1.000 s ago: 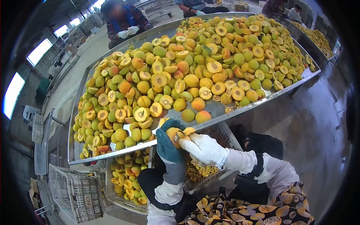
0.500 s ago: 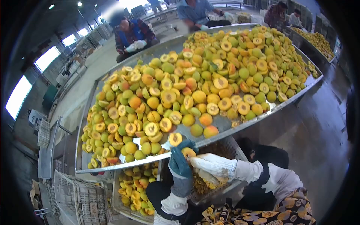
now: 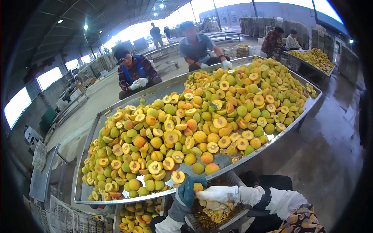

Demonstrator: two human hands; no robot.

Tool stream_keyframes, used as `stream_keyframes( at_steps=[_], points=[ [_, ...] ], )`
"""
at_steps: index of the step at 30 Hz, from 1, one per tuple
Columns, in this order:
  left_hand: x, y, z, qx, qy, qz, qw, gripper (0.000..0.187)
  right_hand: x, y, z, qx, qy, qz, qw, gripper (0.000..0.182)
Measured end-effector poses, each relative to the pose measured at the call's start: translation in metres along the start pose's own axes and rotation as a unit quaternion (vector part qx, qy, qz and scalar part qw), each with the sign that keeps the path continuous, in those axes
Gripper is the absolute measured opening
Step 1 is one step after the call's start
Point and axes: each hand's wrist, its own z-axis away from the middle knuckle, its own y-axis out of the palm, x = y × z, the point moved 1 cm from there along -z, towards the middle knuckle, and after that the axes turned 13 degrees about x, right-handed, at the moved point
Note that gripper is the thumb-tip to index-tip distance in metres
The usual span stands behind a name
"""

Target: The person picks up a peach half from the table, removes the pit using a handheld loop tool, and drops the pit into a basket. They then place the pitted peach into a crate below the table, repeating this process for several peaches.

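Observation:
Just over the near edge of the metal table (image 3: 132, 200), my left hand (image 3: 186, 192), in a dark teal glove, is closed around a yellow peach half (image 3: 198, 186). My right hand (image 3: 219, 195), in a white knitted glove, is curled up against that peach half. Whatever its fingers grip is hidden. Beneath my hands stands a crate (image 3: 238, 211) with peach stones and scraps in it. A cut peach half (image 3: 178, 177) lies on the table close to my left hand, beside the big heap of halved peaches (image 3: 171, 136).
A crate of peach halves (image 3: 136, 217) sits under the table's near edge, left of my legs. Stacked plastic crates (image 3: 62, 213) stand further left. Across the table sit two gloved people (image 3: 136, 73), one reaching to the heap. Another heaped table (image 3: 314, 58) is at the far right.
My view has tilted up, so table and hands appear lower. The left hand still holds the peach half, with the right hand against it. The person in blue now reaches to the heap.

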Motion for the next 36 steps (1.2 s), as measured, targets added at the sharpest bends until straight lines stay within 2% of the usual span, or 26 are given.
stream_keyframes(
  at_steps=[1, 2, 3, 4, 5, 6, 7, 8, 9, 10, 11, 12, 14, 15, 16, 18, 20, 21, 22, 24, 25, 26, 27, 30, 34, 36],
  points=[
    [0.006, -0.002, -0.003, 0.003, -0.009, 0.008, 1.000, 0.046, 0.006, 0.005, 0.000, -0.054, 0.018, 0.125, 0.990, 0.050],
    [0.017, -0.005, -0.003, 0.004, -0.022, 0.020, 1.000, 0.041, 0.006, -0.007, -0.001, -0.116, -0.093, 0.391, 0.908, 0.048],
    [0.030, -0.015, -0.002, 0.064, 0.083, -0.218, 0.970, 0.024, -0.003, -0.025, -0.009, -0.155, -0.191, 0.617, 0.747, 0.046],
    [0.043, -0.024, 0.000, 0.058, 0.208, -0.428, 0.877, 0.025, -0.019, -0.029, -0.014, -0.169, -0.279, 0.783, 0.529, 0.044],
    [0.043, -0.025, 0.005, 0.065, 0.240, -0.444, 0.861, 0.023, -0.020, -0.023, -0.013, -0.198, -0.179, 0.765, 0.587, 0.043],
    [0.044, -0.021, 0.019, 0.050, 0.066, -0.246, 0.966, 0.022, -0.016, -0.019, -0.011, -0.217, -0.076, 0.741, 0.630, 0.042],
    [0.042, -0.024, 0.022, -0.018, -0.022, -0.039, 0.999, 0.038, -0.012, -0.013, -0.009, -0.201, -0.015, 0.735, 0.648, 0.044],
    [0.045, -0.034, 0.034, -0.066, -0.107, 0.077, 0.989, 0.052, -0.009, -0.010, -0.007, -0.191, 0.043, 0.730, 0.655, 0.047],
    [0.034, -0.042, 0.049, -0.144, -0.121, 0.054, 0.981, 0.050, -0.011, -0.011, -0.005, -0.186, 0.093, 0.697, 0.686, 0.048],
    [0.017, -0.049, 0.064, -0.215, -0.132, 0.030, 0.967, 0.048, -0.014, -0.013, -0.002, -0.196, 0.158, 0.676, 0.692, 0.047],
    [0.005, -0.064, 0.081, -0.201, -0.180, -0.123, 0.955, 0.046, -0.031, -0.033, 0.002, -0.178, 0.155, 0.696, 0.678, 0.047],
    [-0.003, -0.081, 0.098, -0.180, -0.225, -0.272, 0.918, 0.044, -0.049, -0.049, 0.003, -0.162, 0.153, 0.715, 0.662, 0.048],
    [-0.002, -0.115, 0.119, -0.215, -0.316, -0.486, 0.786, 0.037, -0.044, -0.042, 0.007, -0.181, 0.183, 0.697, 0.670, 0.047],
    [-0.004, -0.131, 0.123, -0.236, -0.293, -0.577, 0.725, 0.035, -0.042, -0.039, 0.007, -0.194, 0.196, 0.686, 0.673, 0.047],
    [-0.008, -0.148, 0.122, -0.254, -0.261, -0.662, 0.655, 0.035, -0.049, -0.043, 0.001, -0.166, 0.174, 0.699, 0.674, 0.047],
    [0.012, -0.191, 0.119, -0.299, -0.238, -0.662, 0.645, 0.039, -0.069, -0.056, -0.004, -0.142, 0.134, 0.724, 0.661, 0.046],
    [0.050, -0.234, 0.108, -0.244, -0.316, -0.664, 0.632, 0.049, -0.071, -0.052, -0.002, -0.121, 0.078, 0.737, 0.661, 0.046],
    [0.069, -0.249, 0.106, -0.165, -0.324, -0.679, 0.638, 0.055, -0.072, -0.051, -0.006, -0.127, 0.111, 0.721, 0.672, 0.047],
    [0.075, -0.252, 0.099, -0.164, -0.311, -0.679, 0.644, 0.055, -0.072, -0.050, -0.010, -0.127, 0.142, 0.702, 0.686, 0.049],
    [0.063, -0.259, 0.092, -0.104, -0.317, -0.663, 0.670, 0.057, -0.063, -0.041, -0.010, -0.131, 0.195, 0.679, 0.695, 0.052],
    [0.061, -0.259, 0.087, -0.085, -0.335, -0.671, 0.656, 0.057, -0.057, -0.036, -0.008, -0.127, 0.222, 0.665, 0.702, 0.055],
    [0.057, -0.257, 0.083, -0.067, -0.355, -0.678, 0.641, 0.058, -0.054, -0.036, -0.006, -0.122, 0.219, 0.663, 0.706, 0.055],
    [0.047, -0.253, 0.075, -0.045, -0.388, -0.646, 0.655, 0.066, -0.054, -0.036, -0.005, -0.115, 0.215, 0.660, 0.711, 0.054],
    [0.044, -0.257, 0.069, 0.008, -0.378, -0.646, 0.663, 0.069, -0.056, -0.033, -0.005, -0.102, 0.204, 0.659, 0.716, 0.053],
    [0.049, -0.261, 0.065, 0.032, -0.367, -0.625, 0.688, 0.065, -0.060, -0.026, -0.003, -0.099, 0.211, 0.661, 0.713, 0.052],
    [0.055, -0.268, 0.070, 0.006, -0.331, -0.620, 0.711, 0.062, -0.065, -0.027, -0.002, -0.100, 0.203, 0.663, 0.714, 0.052]
  ],
)
